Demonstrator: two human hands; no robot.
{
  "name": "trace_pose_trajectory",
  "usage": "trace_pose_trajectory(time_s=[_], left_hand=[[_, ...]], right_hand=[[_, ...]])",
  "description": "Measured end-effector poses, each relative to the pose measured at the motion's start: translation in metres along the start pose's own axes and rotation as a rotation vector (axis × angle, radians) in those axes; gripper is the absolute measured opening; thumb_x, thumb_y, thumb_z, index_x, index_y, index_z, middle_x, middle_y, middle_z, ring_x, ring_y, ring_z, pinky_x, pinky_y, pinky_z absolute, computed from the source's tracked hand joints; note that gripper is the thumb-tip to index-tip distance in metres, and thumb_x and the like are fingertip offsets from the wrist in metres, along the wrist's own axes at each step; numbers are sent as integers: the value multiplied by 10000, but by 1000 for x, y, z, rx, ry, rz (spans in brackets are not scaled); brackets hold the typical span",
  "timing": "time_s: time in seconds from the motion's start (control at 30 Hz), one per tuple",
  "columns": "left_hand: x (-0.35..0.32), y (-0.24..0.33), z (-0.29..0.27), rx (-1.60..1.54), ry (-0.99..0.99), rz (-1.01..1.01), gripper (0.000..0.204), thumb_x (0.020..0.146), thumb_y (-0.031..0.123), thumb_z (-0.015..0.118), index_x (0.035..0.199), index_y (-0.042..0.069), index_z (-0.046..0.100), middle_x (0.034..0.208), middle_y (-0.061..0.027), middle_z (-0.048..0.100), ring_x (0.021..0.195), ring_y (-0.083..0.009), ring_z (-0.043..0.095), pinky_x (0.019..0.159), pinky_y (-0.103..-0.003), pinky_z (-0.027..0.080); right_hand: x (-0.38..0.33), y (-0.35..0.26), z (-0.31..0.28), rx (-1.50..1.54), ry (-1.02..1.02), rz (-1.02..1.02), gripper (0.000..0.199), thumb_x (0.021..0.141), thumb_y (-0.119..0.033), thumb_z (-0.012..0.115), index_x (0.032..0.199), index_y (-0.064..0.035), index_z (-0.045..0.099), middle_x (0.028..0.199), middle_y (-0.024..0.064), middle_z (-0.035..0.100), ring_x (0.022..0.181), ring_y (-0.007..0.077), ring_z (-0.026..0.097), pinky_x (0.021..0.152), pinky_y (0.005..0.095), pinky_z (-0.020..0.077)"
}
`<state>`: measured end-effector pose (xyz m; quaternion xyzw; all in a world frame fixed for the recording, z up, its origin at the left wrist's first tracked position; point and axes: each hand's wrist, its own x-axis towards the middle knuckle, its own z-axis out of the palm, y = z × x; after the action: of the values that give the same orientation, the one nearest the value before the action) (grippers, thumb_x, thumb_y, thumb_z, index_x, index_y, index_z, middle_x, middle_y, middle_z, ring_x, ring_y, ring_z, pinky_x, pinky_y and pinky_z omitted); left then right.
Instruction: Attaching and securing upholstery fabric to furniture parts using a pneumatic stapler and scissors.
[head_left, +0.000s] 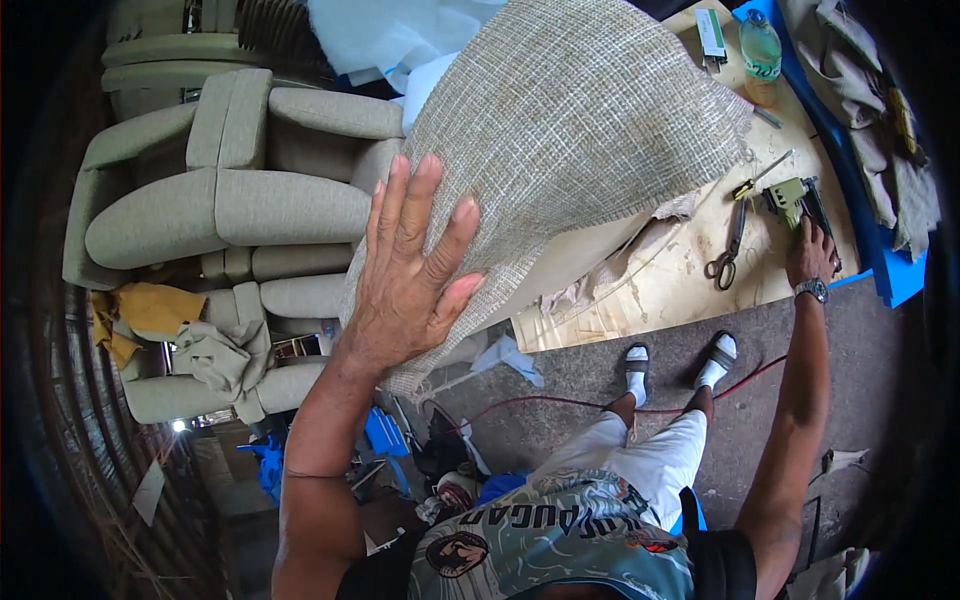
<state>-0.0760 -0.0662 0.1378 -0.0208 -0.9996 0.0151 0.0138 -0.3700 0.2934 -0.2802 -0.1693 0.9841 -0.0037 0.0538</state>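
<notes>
A panel wrapped in grey-beige woven fabric (570, 110) lies across the table and overhangs its left edge. My left hand (405, 265) rests on that fabric, fingers stretched and spread. Over at the right end of the table, my right hand (811, 258) has its fingers around the handle of a green staple gun (787, 198); its palm side is hidden. Left of the staple gun lie black-handled scissors (728, 258) and a thin tool with a yellow-and-black handle (744, 188).
The stained wooden table (690, 290) holds a clear bottle (760, 55) and a small white-and-green box (710, 35). Blue sheeting and grey cloth (850, 80) line its right side. Upholstered sofa pieces (290, 205) are stacked at left. A red hose (545, 398) crosses the floor.
</notes>
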Motion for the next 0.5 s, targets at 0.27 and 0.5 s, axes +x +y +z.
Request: trace_pose_trajectory(time_s=[0.27, 0.5], left_hand=[[18, 11, -4, 128, -112, 63, 540, 917, 238, 657, 1408, 412, 514, 1645, -178, 38, 1500, -450, 58, 1165, -635, 156], [77, 17, 7, 167, -99, 104, 534, 894, 182, 669, 1381, 370, 559, 1646, -173, 54, 1498, -449, 79, 1175, -618, 160]], right_hand=[[2, 10, 11, 129, -109, 115, 440, 799, -175, 627, 1223, -87, 551, 1215, 157, 599, 1162, 350, 545, 975, 510, 441], [-117, -15, -106, 669, 69, 185, 285, 769, -169, 702, 1003, -46, 597, 903, 228, 668, 842, 417, 655, 743, 459, 518]])
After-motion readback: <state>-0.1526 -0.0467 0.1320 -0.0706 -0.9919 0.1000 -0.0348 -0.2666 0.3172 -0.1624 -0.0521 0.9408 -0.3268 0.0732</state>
